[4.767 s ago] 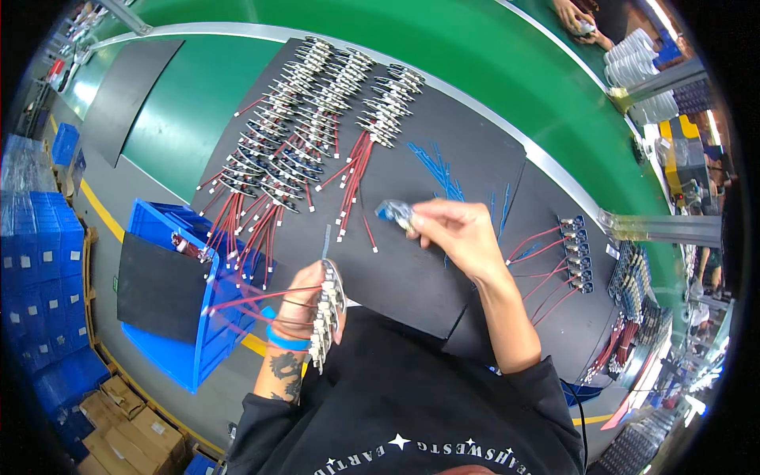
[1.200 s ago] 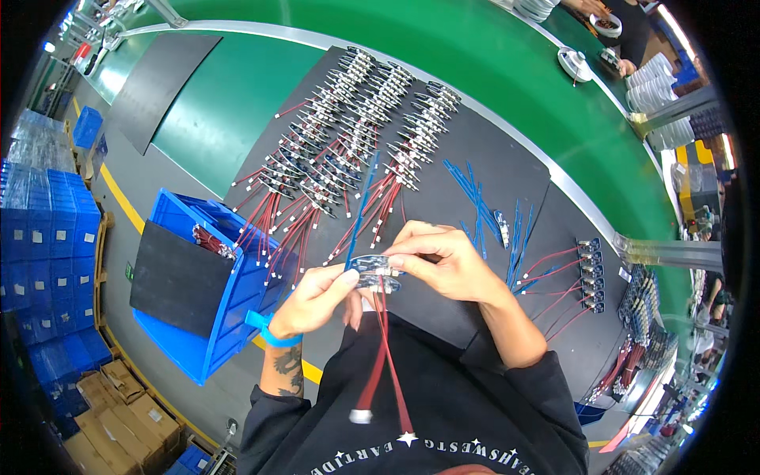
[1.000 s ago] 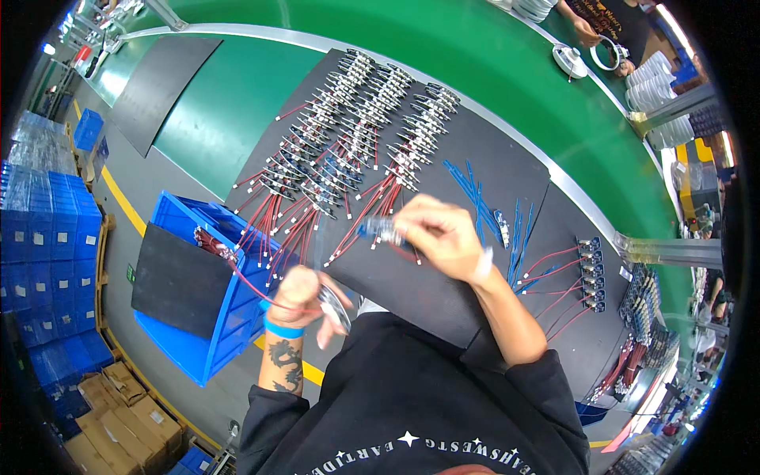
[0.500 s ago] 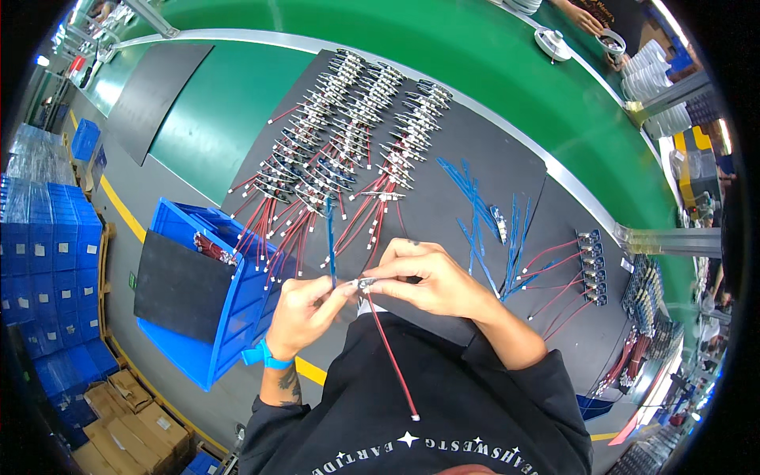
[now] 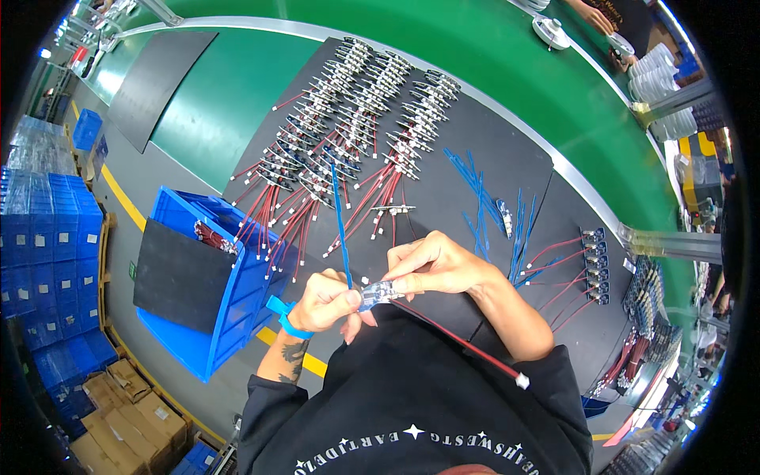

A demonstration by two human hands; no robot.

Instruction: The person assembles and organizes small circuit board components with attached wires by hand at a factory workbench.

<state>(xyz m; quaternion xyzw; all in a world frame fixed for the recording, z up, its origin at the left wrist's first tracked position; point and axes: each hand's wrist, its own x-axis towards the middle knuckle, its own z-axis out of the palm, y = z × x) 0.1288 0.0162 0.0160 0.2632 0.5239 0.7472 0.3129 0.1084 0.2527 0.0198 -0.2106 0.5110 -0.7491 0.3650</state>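
Observation:
A small blue circuit board (image 5: 377, 295) is pinched between my two hands, close in front of my shirt, its printed face tilted up. My left hand (image 5: 323, 303) grips its left end, and a thin blue strip (image 5: 340, 222) stands up out of the same fingers. Thumb and fingers of my right hand (image 5: 440, 264) close on the board's right end. A red cable (image 5: 455, 336) trails from the board to the lower right, ending in a white plug (image 5: 522, 381). Past my hands, one wired board (image 5: 393, 210) lies apart from the rows.
Three long rows of wired boards (image 5: 348, 87) cover the black mat. Right of them lie loose blue strips (image 5: 477, 190), a single board (image 5: 504, 218) and a column of boards (image 5: 594, 265). A blue bin (image 5: 224, 342) with a black sheet (image 5: 182, 282) stands at left. Opposite, another person works.
The board has turned so its flat face shows, and its red cable has swung from pointing down to the lower right. The blue strip leans more to the left.

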